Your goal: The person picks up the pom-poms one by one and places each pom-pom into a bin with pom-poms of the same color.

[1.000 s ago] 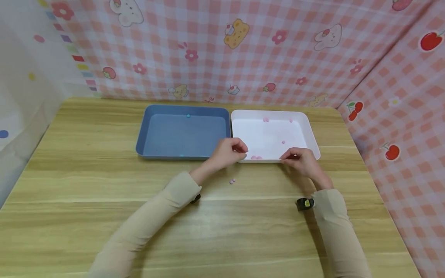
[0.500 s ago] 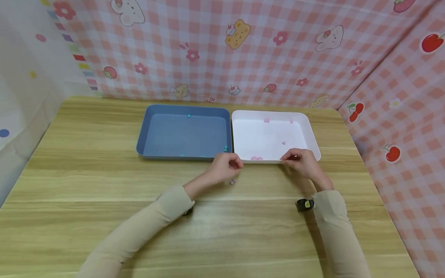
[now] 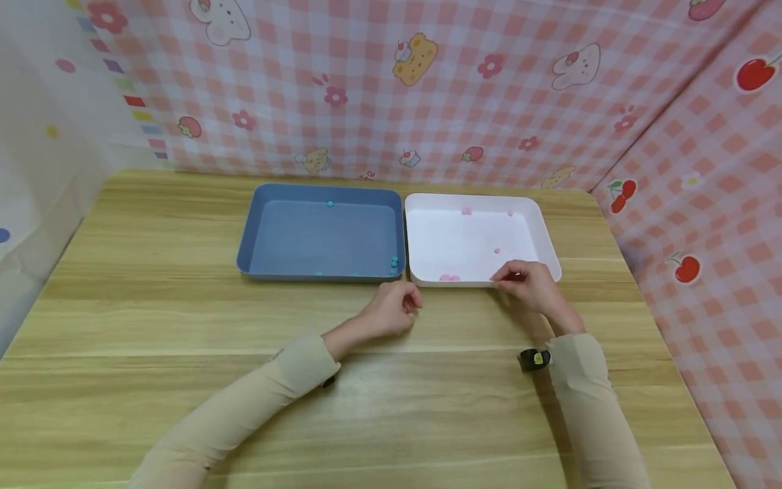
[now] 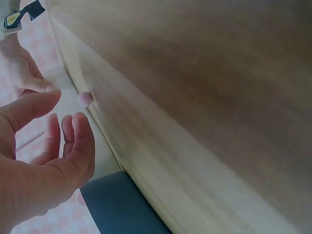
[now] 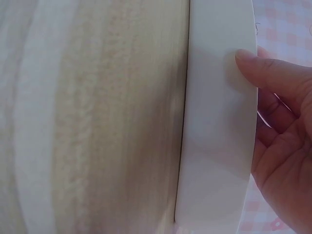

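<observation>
My left hand point(image 3: 391, 309) hovers over the table just before the trays. In the left wrist view, its thumb and loosely bent fingers point(image 4: 80, 141) stand apart with nothing between them. Past the fingertips a small pink bead point(image 4: 85, 99) lies on the wood; in the head view the hand hides it. My right hand point(image 3: 536, 285) pinches the front wall of the white tray point(image 3: 452, 244), its thumb point(image 5: 263, 70) flat on the outer face and the other fingers behind the rim. Pink beads point(image 3: 467, 211) lie scattered in this tray.
A blue tray point(image 3: 324, 238) adjoins the white one on the left. It holds several teal beads point(image 3: 394, 262), some along its front and right walls. Behind the wooden table point(image 3: 427, 407) hangs a pink checked cloth point(image 3: 366, 68).
My left hand has drawn back from the white tray's front left corner to the table, now covering the pink beads there. Teal beads it hid in the blue tray now show. The right hand stays put.
</observation>
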`<state>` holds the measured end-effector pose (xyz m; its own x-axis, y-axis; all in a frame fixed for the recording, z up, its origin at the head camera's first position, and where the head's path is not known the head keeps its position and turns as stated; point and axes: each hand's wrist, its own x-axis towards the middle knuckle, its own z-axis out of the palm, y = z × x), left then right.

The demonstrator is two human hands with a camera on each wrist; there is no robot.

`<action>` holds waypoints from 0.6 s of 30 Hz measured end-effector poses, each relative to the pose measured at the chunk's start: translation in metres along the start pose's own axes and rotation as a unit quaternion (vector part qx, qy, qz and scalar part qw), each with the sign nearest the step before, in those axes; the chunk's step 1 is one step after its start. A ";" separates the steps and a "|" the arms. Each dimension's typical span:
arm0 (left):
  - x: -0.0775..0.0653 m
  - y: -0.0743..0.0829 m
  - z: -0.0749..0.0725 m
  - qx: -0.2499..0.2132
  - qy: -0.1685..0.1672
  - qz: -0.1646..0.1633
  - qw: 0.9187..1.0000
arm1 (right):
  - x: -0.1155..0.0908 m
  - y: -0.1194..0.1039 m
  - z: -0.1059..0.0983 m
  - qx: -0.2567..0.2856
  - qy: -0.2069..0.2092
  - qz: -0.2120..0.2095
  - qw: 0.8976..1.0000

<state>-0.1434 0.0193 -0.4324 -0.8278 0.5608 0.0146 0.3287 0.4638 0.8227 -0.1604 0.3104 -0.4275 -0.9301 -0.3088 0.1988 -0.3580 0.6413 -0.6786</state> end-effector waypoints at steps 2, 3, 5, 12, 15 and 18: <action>0.001 0.000 0.001 0.006 -0.003 0.000 1.000 | 0.000 0.000 0.000 -0.002 -0.003 0.002 1.000; 0.001 0.000 0.001 0.011 -0.005 0.002 1.000 | 0.000 0.000 0.000 -0.002 -0.003 0.003 1.000; 0.002 -0.001 0.002 0.019 -0.008 0.005 1.000 | 0.000 0.000 0.000 -0.002 -0.004 0.003 1.000; 0.005 -0.002 0.006 0.048 -0.011 0.015 0.999 | 0.000 0.000 0.000 0.001 0.002 -0.004 1.000; 0.005 -0.003 0.007 0.057 -0.011 0.019 0.998 | 0.000 -0.003 0.000 -0.001 0.003 -0.002 1.000; 0.005 -0.004 0.007 0.058 -0.007 0.027 0.998 | 0.000 -0.015 -0.001 -0.004 0.005 -0.004 1.000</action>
<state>-0.1458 0.0256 -0.4398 -0.8013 0.5964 0.0475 0.4236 0.5094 0.7490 -0.1550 0.3019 -0.4164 -0.9279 -0.3076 0.2108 -0.3661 0.6441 -0.6716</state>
